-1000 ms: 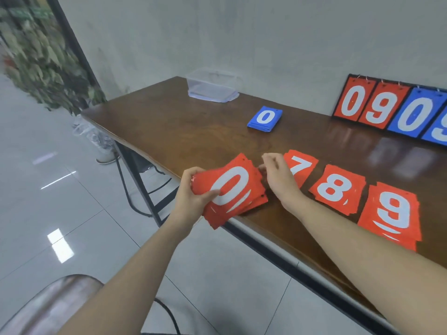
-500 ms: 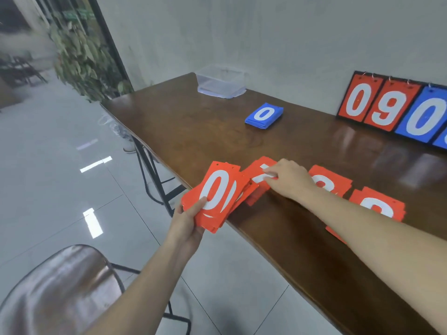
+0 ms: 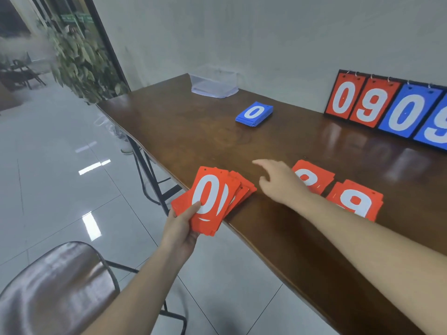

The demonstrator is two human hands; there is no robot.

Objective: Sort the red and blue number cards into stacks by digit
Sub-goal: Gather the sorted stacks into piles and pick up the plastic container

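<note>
My left hand [image 3: 181, 226] grips a fanned bundle of red number cards [image 3: 212, 199] at the table's front edge, a white 0 on top; the bundle's far end lies over the table. My right hand [image 3: 278, 182] hovers just right of the bundle, forefinger stretched forward, holding nothing. Partly behind that hand lies a red stack showing 8 [image 3: 316, 177]. A red stack showing 9 [image 3: 358, 201] lies to its right. A blue stack showing 0 [image 3: 254, 114] sits farther back, mid-table. No 7 stack shows.
A flip scoreboard [image 3: 387, 105] reading 0 9 0 9 stands against the wall at the back right. A clear plastic box [image 3: 212, 84] sits at the table's [image 3: 193, 131] far left end. A brown chair [image 3: 55, 286] stands at the lower left.
My right hand has let go of the red 7 card and lifted, forefinger now pointing forward. The 7 card is no longer visible. The camera has turned slightly left.
</note>
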